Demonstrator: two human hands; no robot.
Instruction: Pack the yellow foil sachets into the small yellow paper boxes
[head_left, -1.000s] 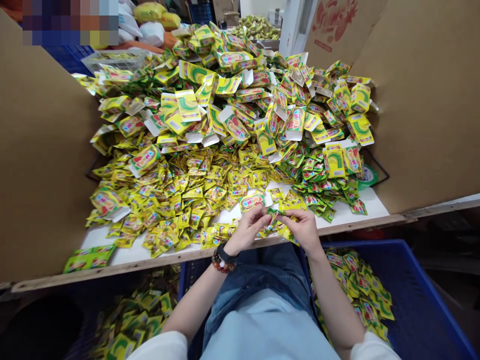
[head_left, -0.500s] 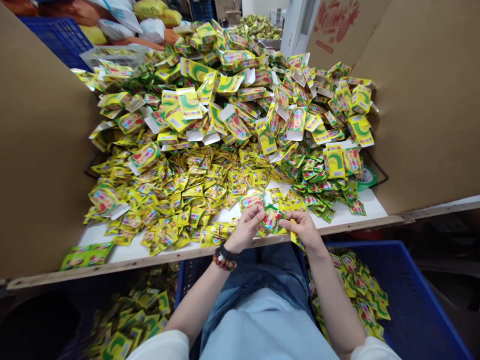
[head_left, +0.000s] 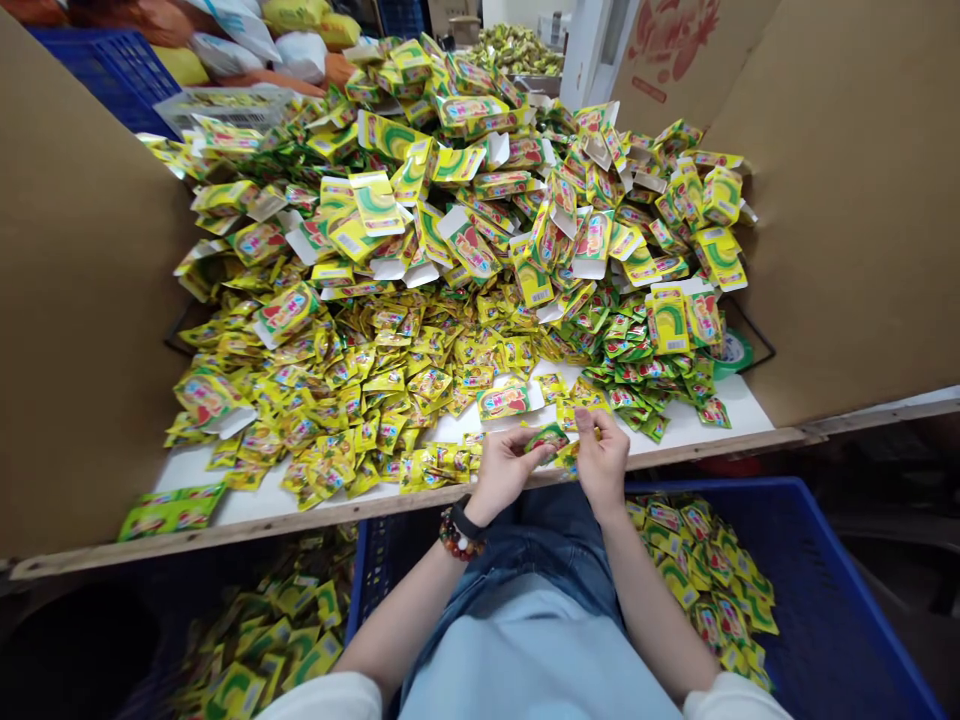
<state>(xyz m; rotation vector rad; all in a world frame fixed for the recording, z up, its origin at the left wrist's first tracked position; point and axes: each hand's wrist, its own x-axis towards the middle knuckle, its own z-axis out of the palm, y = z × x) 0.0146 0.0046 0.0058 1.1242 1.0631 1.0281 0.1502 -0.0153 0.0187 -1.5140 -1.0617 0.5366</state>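
White table edge (head_left: 300, 520): left hand (head_left: 504, 470) pinching sachet (head_left: 547, 438), right hand (head_left: 601, 462) fingertips pressed together just beside.

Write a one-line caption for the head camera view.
Left hand holds a green packet beside the right hand, above a white table heaped with yellow packets.

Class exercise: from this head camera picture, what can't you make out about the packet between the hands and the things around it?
Head view:
- the packet: print too small and blurred to read; the left hand hides its lower edge
- fingers of the right hand: they hide whatever they pinch
- the pile: upper packets hide the lower layers
- the crate: cut off by the bottom edge
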